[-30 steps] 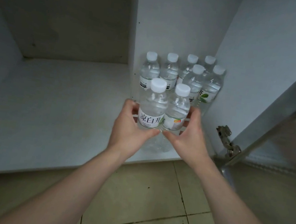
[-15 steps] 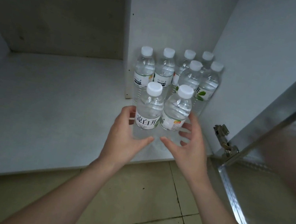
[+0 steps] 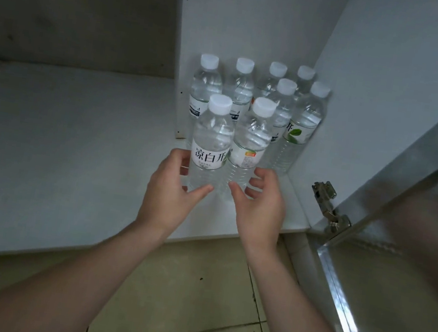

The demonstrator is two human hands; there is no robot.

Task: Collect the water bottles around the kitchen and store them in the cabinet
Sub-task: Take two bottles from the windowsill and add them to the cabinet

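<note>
Neither hand is closed on anything: the left hand (image 3: pixel 173 190) is held open with its fingers loosely curved beside the left front bottle (image 3: pixel 210 147), thumb just below its base, and whether the fingertips touch the plastic cannot be told. The right hand (image 3: pixel 262 203) is likewise kept open, fingers bent toward the right front bottle (image 3: pixel 250 150), apparently just short of it. Both forearms are cut off by the lower edge. The two front bottles are seen upright, side by side on the cabinet shelf (image 3: pixel 71 158) between the hands. Behind them six more capped bottles (image 3: pixel 283 101) are grouped in the right rear corner, their lower parts hidden. At right, the open cabinet door (image 3: pixel 398 249) is blurred.
</note>
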